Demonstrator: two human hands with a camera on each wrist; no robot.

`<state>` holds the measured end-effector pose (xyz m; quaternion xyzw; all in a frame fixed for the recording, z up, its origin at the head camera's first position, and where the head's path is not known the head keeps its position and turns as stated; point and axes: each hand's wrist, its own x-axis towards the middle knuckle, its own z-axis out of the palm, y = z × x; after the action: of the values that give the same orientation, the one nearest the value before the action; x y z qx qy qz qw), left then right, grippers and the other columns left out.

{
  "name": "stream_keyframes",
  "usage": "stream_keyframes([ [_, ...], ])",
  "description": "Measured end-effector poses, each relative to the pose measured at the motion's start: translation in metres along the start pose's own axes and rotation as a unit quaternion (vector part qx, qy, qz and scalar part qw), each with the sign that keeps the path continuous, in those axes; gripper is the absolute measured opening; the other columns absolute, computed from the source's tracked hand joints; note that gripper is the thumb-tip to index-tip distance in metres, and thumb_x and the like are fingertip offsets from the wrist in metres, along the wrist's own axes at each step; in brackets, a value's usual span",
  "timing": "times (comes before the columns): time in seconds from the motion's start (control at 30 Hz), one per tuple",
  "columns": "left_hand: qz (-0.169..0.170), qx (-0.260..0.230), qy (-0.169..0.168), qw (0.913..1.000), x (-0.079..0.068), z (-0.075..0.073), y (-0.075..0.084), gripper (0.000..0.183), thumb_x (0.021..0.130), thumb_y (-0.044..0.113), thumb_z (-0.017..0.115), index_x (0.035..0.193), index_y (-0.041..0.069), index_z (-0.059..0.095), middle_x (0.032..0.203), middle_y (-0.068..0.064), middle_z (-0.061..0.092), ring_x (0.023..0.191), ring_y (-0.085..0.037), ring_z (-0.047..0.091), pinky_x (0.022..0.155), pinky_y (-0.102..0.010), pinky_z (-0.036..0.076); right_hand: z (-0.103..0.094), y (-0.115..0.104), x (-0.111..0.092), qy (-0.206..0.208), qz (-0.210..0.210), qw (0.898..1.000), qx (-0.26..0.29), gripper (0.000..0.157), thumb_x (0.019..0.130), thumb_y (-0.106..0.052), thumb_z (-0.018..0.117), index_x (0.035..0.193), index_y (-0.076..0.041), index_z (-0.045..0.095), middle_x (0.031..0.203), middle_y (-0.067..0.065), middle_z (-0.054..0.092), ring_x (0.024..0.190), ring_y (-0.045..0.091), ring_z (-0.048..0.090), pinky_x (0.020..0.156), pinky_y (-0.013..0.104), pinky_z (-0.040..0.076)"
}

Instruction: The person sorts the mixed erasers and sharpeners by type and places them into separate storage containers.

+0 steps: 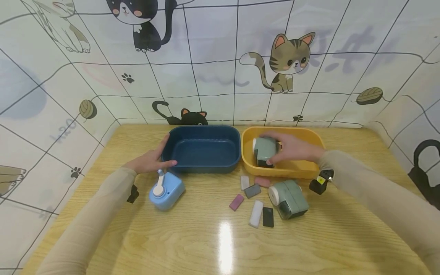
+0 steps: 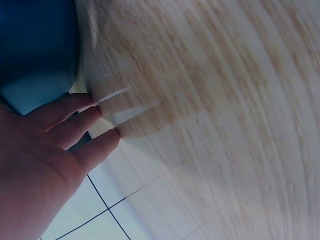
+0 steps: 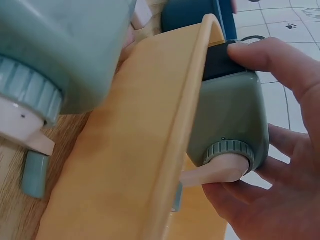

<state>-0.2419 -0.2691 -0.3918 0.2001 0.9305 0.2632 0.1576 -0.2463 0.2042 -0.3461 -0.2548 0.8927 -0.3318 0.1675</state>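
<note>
My right hand [image 1: 293, 148] grips a green crank pencil sharpener [image 1: 265, 149] within the yellow bin [image 1: 285, 173]. In the right wrist view, the thumb lies on the dark end of the held sharpener [image 3: 227, 110] and the fingers reach round its other side, near the pale crank. Spread across the left end of the navy blue bin [image 1: 206, 169] is my left hand [image 1: 148, 161], its thumb along the front and its fingers at the side. The left wrist view shows those fingers [image 2: 75, 125] extended, close to the tabletop.
A light blue crank sharpener [image 1: 168, 192] stands in front of the left hand. Before the yellow bin lies a second green sharpener [image 1: 288, 199], beside several small eraser-like blocks, among them a white one [image 1: 256, 214] and a black one [image 1: 268, 217]. A cat-print backdrop [image 1: 216, 84] rises behind.
</note>
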Motion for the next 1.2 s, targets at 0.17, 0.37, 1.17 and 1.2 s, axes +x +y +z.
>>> stream_keyframes([
  [0.17,0.004,0.0,-0.003,1.0,-0.001,0.0,0.0,0.106,0.091,0.052,0.06,0.153,0.014,-0.016,0.148,-0.036,0.022,0.122,-0.051,0.045,0.106,-0.059,0.027,0.004,0.002,0.007,-0.017,0.001,1.0,-0.001,0.086,0.072,-0.023,0.085,0.145,-0.01,0.041,0.123,0.012,0.054,0.099,0.026,0.054,0.083,0.041,0.045],
  [0.37,0.004,0.005,-0.006,1.0,0.0,-0.001,0.002,0.105,0.091,0.053,0.059,0.153,0.013,-0.016,0.149,-0.036,0.02,0.125,-0.052,0.04,0.106,-0.059,0.026,0.008,0.004,0.016,-0.033,-0.016,0.999,-0.015,0.084,0.071,-0.02,0.085,0.143,-0.008,0.044,0.126,0.011,0.054,0.103,0.026,0.053,0.086,0.041,0.044],
  [1.17,-0.001,0.009,-0.005,0.9999,-0.001,-0.001,0.003,0.106,0.09,0.054,0.059,0.153,0.014,-0.016,0.153,-0.032,0.013,0.125,-0.05,0.042,0.106,-0.059,0.026,0.011,-0.001,0.029,-0.099,0.014,0.994,0.042,0.083,0.076,-0.022,0.082,0.145,-0.005,0.039,0.123,0.014,0.053,0.105,0.029,0.05,0.09,0.042,0.039],
  [1.2,-0.002,0.008,-0.006,0.9999,-0.001,-0.001,0.003,0.106,0.09,0.054,0.059,0.153,0.014,-0.016,0.153,-0.032,0.012,0.125,-0.05,0.041,0.106,-0.059,0.026,0.011,-0.001,0.029,-0.102,0.016,0.993,0.049,0.083,0.077,-0.021,0.082,0.145,-0.006,0.039,0.123,0.014,0.053,0.106,0.029,0.05,0.09,0.042,0.04],
])
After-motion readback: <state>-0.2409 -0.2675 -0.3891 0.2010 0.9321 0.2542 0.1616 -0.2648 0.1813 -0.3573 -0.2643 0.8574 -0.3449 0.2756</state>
